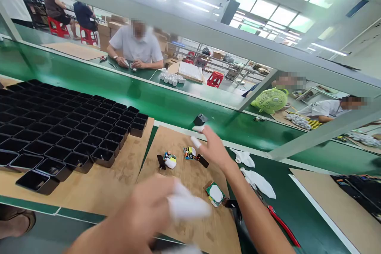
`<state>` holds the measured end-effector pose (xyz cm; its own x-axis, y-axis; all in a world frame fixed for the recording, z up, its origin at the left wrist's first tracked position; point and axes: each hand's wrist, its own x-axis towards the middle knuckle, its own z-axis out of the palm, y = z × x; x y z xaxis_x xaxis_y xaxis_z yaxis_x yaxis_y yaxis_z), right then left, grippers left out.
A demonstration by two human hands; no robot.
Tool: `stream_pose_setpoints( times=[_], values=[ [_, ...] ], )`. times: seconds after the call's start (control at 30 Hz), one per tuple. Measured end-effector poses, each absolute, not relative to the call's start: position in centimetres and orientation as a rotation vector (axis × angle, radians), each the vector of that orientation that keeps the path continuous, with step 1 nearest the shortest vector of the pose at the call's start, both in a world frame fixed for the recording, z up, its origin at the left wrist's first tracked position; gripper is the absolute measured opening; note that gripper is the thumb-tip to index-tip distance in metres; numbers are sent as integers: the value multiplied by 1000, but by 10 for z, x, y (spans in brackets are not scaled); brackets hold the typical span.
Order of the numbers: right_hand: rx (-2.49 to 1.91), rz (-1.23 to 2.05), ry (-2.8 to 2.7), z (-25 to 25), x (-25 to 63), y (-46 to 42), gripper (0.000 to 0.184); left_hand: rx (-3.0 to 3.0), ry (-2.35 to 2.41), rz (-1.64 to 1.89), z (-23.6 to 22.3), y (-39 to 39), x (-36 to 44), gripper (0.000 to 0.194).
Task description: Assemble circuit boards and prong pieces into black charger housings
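Observation:
My right hand [212, 147] reaches over the far edge of the board, fingers apart, white covers on its fingertips. Just beyond those fingertips is a small black box [200, 119] on the green surface; no grip on it shows. Blurred in the foreground, my left hand [145, 210] has white-covered fingers stretched out and the thumb apart, with nothing visible between them. Past it on the brown board [184, 182] lie two small circuit boards with black pieces, one circuit board [170, 160] on the left and another circuit board [189, 153] by my right hand. A green circuit board [215, 193] with a white round part lies nearer.
Rows of open black boxes [74, 135] fill the left side. White gloves [258, 182] and red-handled pliers [282, 226] lie right of my right forearm. A slanted metal post [321, 127] and a crossbar stand ahead. Across the bench sits a co-worker [137, 47]; a green fan [270, 100] stands farther right.

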<state>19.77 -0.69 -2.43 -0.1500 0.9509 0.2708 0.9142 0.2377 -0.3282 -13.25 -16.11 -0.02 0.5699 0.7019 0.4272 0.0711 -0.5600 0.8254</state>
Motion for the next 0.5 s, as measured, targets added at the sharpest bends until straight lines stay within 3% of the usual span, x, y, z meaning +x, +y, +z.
stream_pose_setpoints(
  times=[0.1, 0.17, 0.27, 0.37, 0.5],
  values=[
    [-1686, 180, -2239, -31, 189, -46, 22, 1945, 1301, 1331, -42, -166, -185, 31],
    [-1683, 216, -2274, -37, 192, -56, 26, 1834, 1735, 1418, -71, -169, -210, 31],
    [-1661, 292, -2309, -46, 200, -53, 44, 1569, 2311, 1312, -102, -168, -227, 63],
    [-1635, 322, -2347, -53, 202, -46, 46, 1458, 2478, 1113, -112, -162, -228, 79],
    [-1512, 375, -2432, -50, 201, -45, 37, 1541, 2443, 1155, -110, -156, -223, 65]
  ],
)
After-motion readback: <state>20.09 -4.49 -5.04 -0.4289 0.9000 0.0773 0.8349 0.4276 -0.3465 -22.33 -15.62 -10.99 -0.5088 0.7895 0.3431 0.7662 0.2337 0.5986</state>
